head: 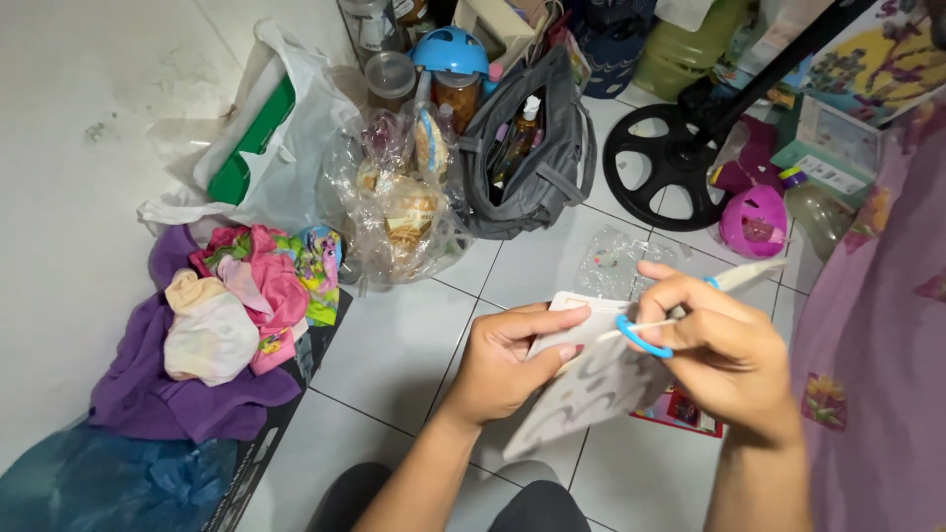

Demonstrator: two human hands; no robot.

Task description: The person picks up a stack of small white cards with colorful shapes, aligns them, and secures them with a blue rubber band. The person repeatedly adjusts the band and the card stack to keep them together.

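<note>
Left hand: my left hand (507, 360) grips the near edge of a flat card sheet (591, 389), thumb on top, fingers curled under it.
Right hand: my right hand (724, 350) is closed around a pair of scissors (658, 330); my fingers pass through the blue handle loop, and the pale blades point up and to the right past my knuckles.
Card sheet: white with grey wavy shapes, held tilted above the tiled floor (394, 345), between both hands and touching the scissors at its upper edge.
Under the hands: a small red printed packet (690, 412) lies on the tiles just below my right wrist.
Left side of the floor: a heap of clothes (236, 305), pink, purple and cream, sits on a dark box, with a blue plastic bag (99, 483) at the near left corner.
Far side: a clear plastic bag of wrapped items (404, 212) stands beside an open grey bag (537, 158) holding bottles; a white bag with a green thing (251, 148) lies to their left.
Right far side: a black round stand base (665, 167) and a pink round container (754, 222) sit near each other.
Right edge: purple patterned cloth (877, 345) runs down that side.
</note>
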